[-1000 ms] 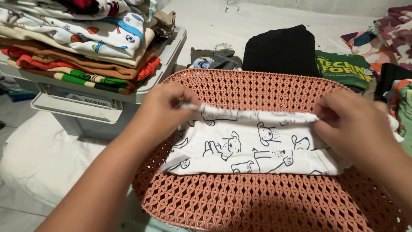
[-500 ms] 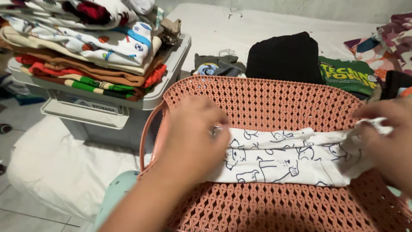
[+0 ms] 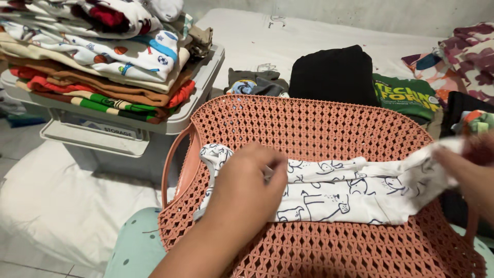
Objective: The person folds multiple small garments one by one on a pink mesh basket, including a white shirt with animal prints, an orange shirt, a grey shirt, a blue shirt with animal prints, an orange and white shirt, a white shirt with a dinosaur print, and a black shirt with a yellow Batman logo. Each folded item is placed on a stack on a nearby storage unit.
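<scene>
A white garment printed with dark dog outlines (image 3: pixel 339 193) lies stretched across an upturned salmon-pink lattice basket (image 3: pixel 319 123). My left hand (image 3: pixel 247 183) presses flat on the garment's left part, fingers together. At the basket's right edge my right hand (image 3: pixel 471 172) pinches the garment's right end and lifts it slightly off the surface; that hand is blurred.
A grey storage box (image 3: pixel 128 131) at the left carries a tall stack of folded clothes (image 3: pixel 98 56). Behind the basket lie a black folded garment (image 3: pixel 332 74), a green printed shirt (image 3: pixel 404 98) and a small grey piece (image 3: pixel 254 82) on a white sheet. More clothes pile at the right.
The garment has been folded narrower and pulled to the right. My left hand went from pinching the top edge to pressing down on it; my right hand moved right, lifting the end.
</scene>
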